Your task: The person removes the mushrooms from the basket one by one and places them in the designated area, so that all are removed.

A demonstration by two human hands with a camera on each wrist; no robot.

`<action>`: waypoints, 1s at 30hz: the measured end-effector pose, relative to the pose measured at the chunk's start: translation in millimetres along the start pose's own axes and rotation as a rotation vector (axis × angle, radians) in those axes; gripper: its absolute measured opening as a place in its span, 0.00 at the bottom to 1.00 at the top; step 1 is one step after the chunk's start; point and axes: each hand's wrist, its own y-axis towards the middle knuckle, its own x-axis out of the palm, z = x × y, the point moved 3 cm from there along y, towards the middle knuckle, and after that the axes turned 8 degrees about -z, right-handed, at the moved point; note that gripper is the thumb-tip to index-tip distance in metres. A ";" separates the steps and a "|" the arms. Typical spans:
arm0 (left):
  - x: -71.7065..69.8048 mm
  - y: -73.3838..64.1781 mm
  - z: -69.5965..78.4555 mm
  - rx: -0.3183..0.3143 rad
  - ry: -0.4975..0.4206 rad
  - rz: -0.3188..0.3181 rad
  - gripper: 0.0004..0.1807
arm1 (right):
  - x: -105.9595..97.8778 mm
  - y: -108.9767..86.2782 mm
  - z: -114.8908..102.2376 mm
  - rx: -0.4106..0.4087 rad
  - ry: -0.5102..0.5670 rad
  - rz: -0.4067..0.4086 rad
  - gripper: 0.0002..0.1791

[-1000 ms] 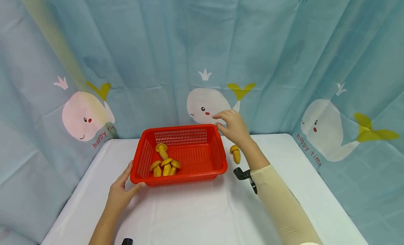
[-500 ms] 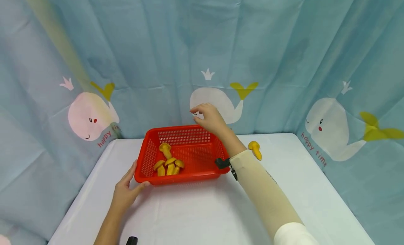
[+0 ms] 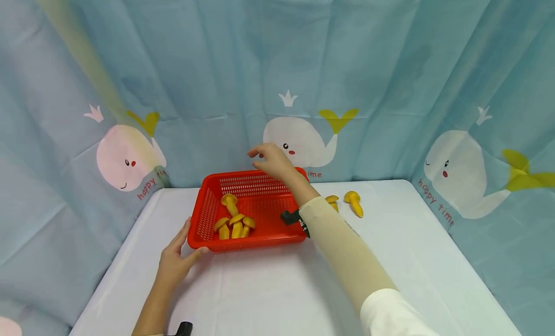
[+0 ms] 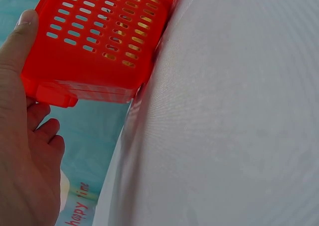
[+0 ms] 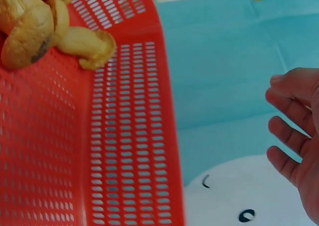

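Several yellow-brown mushrooms point(image 3: 236, 225) lie in the left part of a red perforated plastic basket point(image 3: 264, 240) on the white table. My left hand point(image 3: 174, 263) holds the basket's front left corner. In the left wrist view, the thumb lies on the basket wall point(image 4: 79, 69) and the fingers sit below its rim. Over the basket's back rim hovers my right hand point(image 3: 274, 161), fingers loosely bent, with nothing in them. The right wrist view shows that hand point(image 5: 301, 121) apart from the basket rim point(image 5: 172, 136). Two more mushrooms, one whole point(image 3: 354, 204) and one partly hidden by the right sleeve point(image 3: 332, 200), lie right of the basket.
A light blue curtain point(image 3: 208, 85) with whale prints hangs behind the white table point(image 3: 260, 288) and along both its sides. Black wrist mounts point(image 3: 291, 217) sit on both arms; the right forearm crosses the basket's right end.
My right hand has moved left from beside the basket's right corner to above its back rim. A whole mushroom on the right came into view as the arm shifted. The left hand keeps its hold.
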 end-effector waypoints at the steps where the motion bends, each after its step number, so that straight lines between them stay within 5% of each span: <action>1: -0.1 -0.1 0.1 -0.003 -0.003 0.001 0.53 | 3.1 2.0 0.2 -0.002 0.011 -0.008 0.17; 9: -1.7 -2.9 0.9 -0.027 -0.014 0.003 0.53 | 34.8 16.3 -1.1 -0.011 0.051 -0.063 0.17; 30: -2.4 -4.0 4.9 -0.018 -0.028 -0.014 0.53 | 100.8 41.8 -8.2 0.067 -0.047 -0.289 0.20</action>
